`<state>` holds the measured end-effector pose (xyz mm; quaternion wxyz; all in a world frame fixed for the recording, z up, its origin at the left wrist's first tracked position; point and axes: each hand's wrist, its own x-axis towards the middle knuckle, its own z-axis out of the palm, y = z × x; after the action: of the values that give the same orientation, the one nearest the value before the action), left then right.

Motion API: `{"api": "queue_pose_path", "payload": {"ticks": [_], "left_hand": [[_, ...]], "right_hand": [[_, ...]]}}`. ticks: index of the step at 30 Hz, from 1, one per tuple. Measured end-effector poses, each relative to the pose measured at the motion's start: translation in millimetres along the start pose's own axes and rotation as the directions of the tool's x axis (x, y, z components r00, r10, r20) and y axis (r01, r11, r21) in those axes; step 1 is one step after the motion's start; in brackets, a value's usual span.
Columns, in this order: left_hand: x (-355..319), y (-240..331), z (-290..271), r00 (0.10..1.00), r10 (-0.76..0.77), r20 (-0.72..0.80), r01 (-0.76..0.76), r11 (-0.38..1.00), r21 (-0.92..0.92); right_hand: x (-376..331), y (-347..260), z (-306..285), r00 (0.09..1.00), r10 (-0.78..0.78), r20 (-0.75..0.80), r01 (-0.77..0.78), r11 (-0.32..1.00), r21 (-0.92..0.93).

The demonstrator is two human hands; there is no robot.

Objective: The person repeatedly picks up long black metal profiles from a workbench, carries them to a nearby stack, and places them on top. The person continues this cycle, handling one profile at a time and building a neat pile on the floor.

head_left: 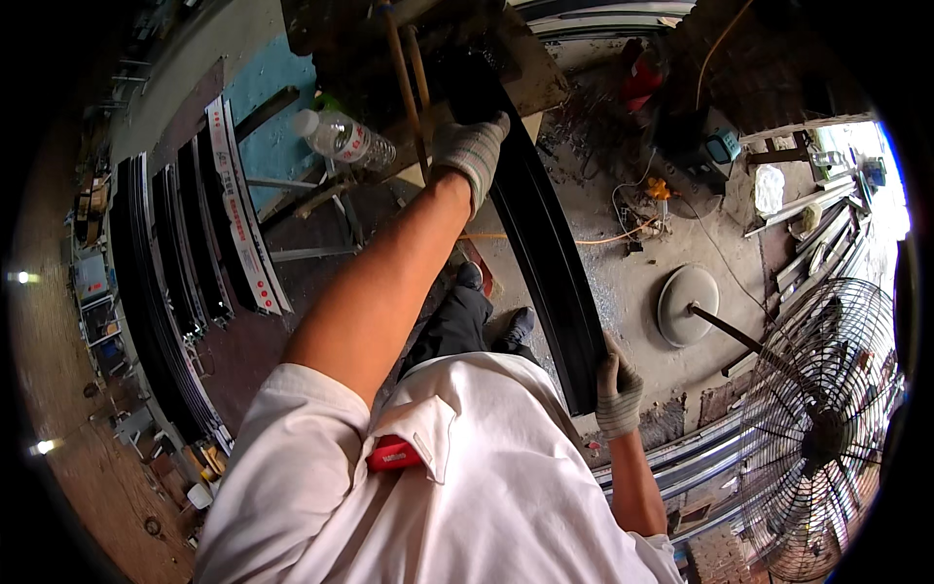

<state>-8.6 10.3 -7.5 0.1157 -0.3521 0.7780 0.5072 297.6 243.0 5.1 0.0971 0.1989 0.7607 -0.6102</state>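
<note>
A long black channel-shaped profile (547, 255) runs slantwise in front of me, from a dark machine (350, 58) at the top down to my right side. My left hand (471, 159), in a striped knit glove, is closed at the profile's far part, close to the machine; its fingertips are partly hidden. Near the lower end, my right hand (618, 392), gloved the same way, grips the profile's edge with the thumb along it. A clear plastic bottle (352, 142) lies tilted left of my left hand, beside brownish rods (407, 83).
Bundled black profiles (167, 277) rest on a rack at left. A large wire-cage fan (822, 428) stands at lower right, its round base (689, 304) on the floor. An orange hose (603, 239) crosses the floor behind the profile. Long metal strips (827, 238) pile at right.
</note>
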Motion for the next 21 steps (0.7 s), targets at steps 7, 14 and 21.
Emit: {"api": "queue_pose_path", "payload": {"ticks": [7,14,21], "left_hand": [[-24,14,-8,1.0,0.006,0.023,-0.004,0.998,-0.056],[-31,10,-10,0.995,0.077,0.065,-0.062,0.978,-0.198],[-20,7,-11,0.996,0.005,0.087,-0.003,1.0,-0.024]], "right_hand": [[0,-8,1,0.995,0.101,-0.001,-0.1,0.994,0.051],[1,-5,0,0.994,0.105,-0.016,-0.105,0.994,0.029],[0,-13,0,0.989,0.149,-0.026,-0.148,0.988,0.041]]}}
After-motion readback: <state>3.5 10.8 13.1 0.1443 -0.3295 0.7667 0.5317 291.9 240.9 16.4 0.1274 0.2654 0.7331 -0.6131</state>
